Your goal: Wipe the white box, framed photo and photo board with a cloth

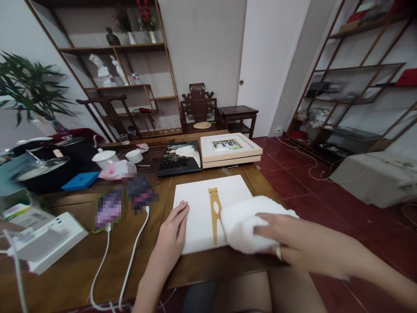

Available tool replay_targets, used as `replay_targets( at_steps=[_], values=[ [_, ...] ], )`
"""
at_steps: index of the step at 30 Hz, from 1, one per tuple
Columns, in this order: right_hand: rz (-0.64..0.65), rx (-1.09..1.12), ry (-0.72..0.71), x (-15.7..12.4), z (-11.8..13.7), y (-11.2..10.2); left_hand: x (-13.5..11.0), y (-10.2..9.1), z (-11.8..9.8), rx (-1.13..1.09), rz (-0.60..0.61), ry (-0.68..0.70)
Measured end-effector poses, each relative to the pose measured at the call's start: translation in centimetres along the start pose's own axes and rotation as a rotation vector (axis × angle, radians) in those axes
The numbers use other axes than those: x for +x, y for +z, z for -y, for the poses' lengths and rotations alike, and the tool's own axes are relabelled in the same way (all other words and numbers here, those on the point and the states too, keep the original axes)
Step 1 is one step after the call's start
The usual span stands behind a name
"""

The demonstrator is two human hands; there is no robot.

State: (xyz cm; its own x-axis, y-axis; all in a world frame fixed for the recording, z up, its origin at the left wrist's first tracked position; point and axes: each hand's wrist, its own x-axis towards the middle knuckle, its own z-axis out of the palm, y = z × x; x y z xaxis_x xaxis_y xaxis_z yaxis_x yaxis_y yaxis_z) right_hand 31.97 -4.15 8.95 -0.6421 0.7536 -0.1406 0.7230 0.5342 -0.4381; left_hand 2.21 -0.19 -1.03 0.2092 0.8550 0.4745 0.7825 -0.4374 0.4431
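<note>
A white rectangular panel (pixel 195 208) lies flat on the wooden table in front of me. A gold-coloured strip (pixel 215 219), wider at its top and with an oval cut-out, runs down the panel's middle and looks like a picture-frame stand leg. My left hand (pixel 174 228) rests on the panel's left edge with its fingers stretched out. On the right side, my right hand (pixel 276 237) grips a bunched white fluffy cloth (pixel 249 217). The cloth covers the panel's lower right part and touches or nearly touches the strip. Part of the right hand's fingers is hidden in the cloth.
Behind the panel are a dark photo panel (pixel 180 158) and a pale framed picture (pixel 231 150). To the left lie two blurred-out devices on white cables, a power strip (pixel 55 243), a blue box (pixel 80 180), a white teapot (pixel 104 157) and pots.
</note>
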Motion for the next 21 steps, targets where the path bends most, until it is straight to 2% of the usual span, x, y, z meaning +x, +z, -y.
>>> replay_targets(
  at_steps=[3,5,8,10,12,15,19,21],
  values=[
    [-0.076,0.023,-0.012,3.7,-1.9,-0.7,0.0,-0.2,-0.1,-0.003,0.002,-0.001],
    [-0.208,0.047,-0.019,6.7,-3.0,-0.8,0.0,-0.3,-0.2,-0.007,0.004,-0.002],
    [-0.392,0.048,0.038,10.3,-3.6,-0.1,0.1,-0.4,-0.3,-0.014,0.006,-0.005],
    [-0.446,0.025,0.058,11.4,-3.3,0.9,0.1,-0.4,-0.4,-0.016,0.000,-0.009],
    [-0.450,-0.004,0.026,11.1,-2.6,2.1,0.1,-0.4,-0.4,-0.016,-0.010,-0.008],
    [-0.405,-0.048,-0.083,8.3,-0.9,3.6,0.1,-0.3,-0.3,-0.014,-0.013,-0.003],
    [-0.231,-0.030,-0.169,3.0,2.1,4.5,0.1,-0.2,-0.3,-0.009,-0.014,0.000],
    [-0.144,-0.017,-0.192,1.4,3.1,4.4,0.0,-0.1,-0.2,-0.011,-0.016,0.000]
  ],
)
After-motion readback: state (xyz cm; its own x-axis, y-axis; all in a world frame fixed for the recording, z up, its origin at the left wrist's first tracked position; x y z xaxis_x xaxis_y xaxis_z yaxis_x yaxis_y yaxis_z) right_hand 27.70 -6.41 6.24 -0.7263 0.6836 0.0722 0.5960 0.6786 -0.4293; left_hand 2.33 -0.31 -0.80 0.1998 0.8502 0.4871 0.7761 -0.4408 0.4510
